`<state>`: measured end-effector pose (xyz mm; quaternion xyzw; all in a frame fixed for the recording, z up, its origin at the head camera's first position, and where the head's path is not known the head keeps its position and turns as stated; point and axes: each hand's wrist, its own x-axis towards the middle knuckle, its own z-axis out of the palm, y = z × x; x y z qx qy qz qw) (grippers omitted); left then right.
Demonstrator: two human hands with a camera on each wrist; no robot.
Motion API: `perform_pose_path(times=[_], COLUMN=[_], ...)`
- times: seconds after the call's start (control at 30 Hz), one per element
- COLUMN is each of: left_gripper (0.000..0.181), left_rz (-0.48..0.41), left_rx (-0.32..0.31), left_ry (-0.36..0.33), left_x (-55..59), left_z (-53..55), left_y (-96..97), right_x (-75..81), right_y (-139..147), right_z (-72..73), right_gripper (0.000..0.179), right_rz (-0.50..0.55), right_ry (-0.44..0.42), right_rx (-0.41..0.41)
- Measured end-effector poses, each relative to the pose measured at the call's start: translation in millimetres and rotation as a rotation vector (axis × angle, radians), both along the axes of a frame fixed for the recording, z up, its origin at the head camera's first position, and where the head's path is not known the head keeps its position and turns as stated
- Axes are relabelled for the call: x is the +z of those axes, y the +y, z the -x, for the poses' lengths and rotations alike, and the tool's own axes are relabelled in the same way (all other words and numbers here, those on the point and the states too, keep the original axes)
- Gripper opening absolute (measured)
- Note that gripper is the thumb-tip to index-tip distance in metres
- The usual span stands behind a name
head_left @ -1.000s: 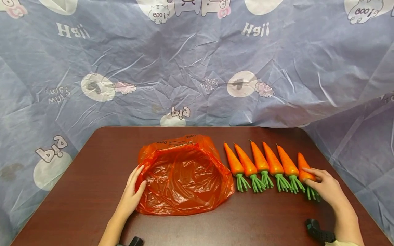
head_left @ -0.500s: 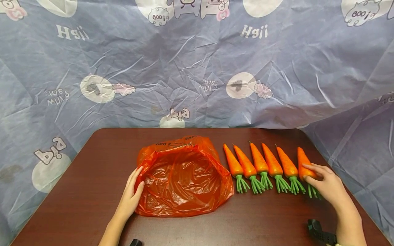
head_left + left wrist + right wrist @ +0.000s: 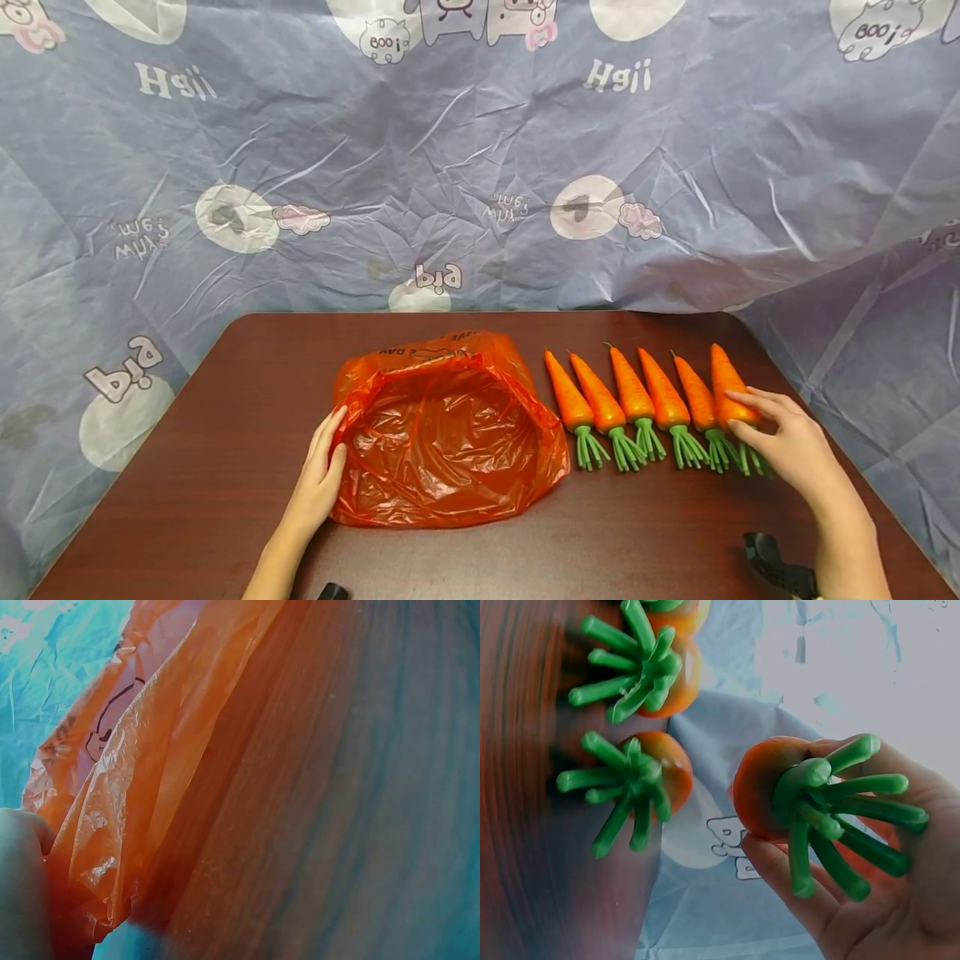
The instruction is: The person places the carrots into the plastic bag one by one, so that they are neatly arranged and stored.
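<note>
An orange-red plastic bag [image 3: 450,450] lies on the table with its mouth spread towards me. My left hand [image 3: 318,475] rests against the bag's left edge, fingers fairly straight. In the left wrist view, part of that hand [image 3: 22,877] touches the crinkled bag [image 3: 142,765]. With thumb and fingers, my right hand [image 3: 795,450] grips the rightmost carrot [image 3: 723,371] near its green-stalked end. The right wrist view shows this carrot [image 3: 761,787] raised off the table, its tip hidden. Several other carrots [image 3: 632,387] lie in a row between bag and right hand, tips pointing away.
The dark brown wooden table [image 3: 225,450] carries everything. A blue-grey printed cloth [image 3: 480,150] hangs behind its far edge and along the sides. Black straps [image 3: 780,571] sit near my wrists.
The right hand has lifted the rightmost carrot and shifted it away from me and slightly left, partly overlapping its neighbour in the head view. My left hand and the bag stay in place.
</note>
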<state>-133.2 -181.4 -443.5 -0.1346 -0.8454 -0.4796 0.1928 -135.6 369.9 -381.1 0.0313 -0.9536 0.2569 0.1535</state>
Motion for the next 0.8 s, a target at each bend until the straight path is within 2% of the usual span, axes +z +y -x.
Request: perform_pose_path(times=[0.23,0.47,0.53,0.73,0.8], left_gripper=[0.048,0.048,0.048,0.052,0.052], left_rz=[0.002,0.027,0.025,0.031,0.040], left_rx=[-0.003,0.006,0.006,0.016,0.019], left_ry=[-0.001,0.005,0.017,0.039,0.043], left_x=[-2.5,-4.2,-8.3,-30.0,-33.4], left_z=[0.4,0.4,2.5,13.4,15.5], left_y=[-0.7,-0.9,-2.0,-10.6,-12.7], right_x=[7.5,13.1,14.9,19.7,22.1], right_y=[-14,-28,-32,-41,-45], right_z=[-1.9,-2.4,-2.9,-5.4,-6.8], right_gripper=[0.043,0.041,0.041,0.039,0.038], right_rz=[0.011,0.003,-0.008,-0.011,-0.004], right_ry=[0.002,0.043,0.047,0.059,0.069], right_rx=[0.025,0.040,0.039,0.069,0.083])
